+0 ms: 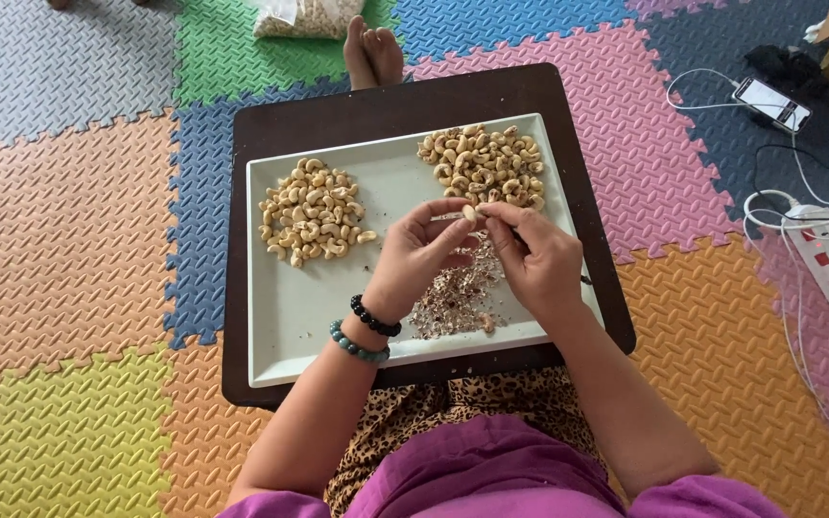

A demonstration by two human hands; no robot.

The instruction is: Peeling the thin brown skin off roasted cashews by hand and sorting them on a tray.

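Two hands, one cashew over the tray

Both of your hands meet above the pale rectangular tray (271, 317), which sits on a dark brown lap table (338, 105). Your left hand (414, 254) pinches a single cashew (469, 212) between thumb and fingertips, holding it just over the tray's middle. Your right hand (537, 259) is closed around a thin tool (584, 280); its tip is up at the nut and a dark end pokes out past your palm, though what kind of tool it is cannot be made out from this angle.

Directly below the hands, on the tray's near half, lies a scatter of brownish skin scraps (458, 297). A heap of pale peeled cashews (312, 211) rests in the tray's far left part, and a heap of darker, skin-on cashews (484, 165) fills its far right corner. Two bead bracelets (367, 331) ring your left wrist. Beyond the tray's far edge, a bag of nuts (304, 16) lies on the coloured foam mats (69, 240).
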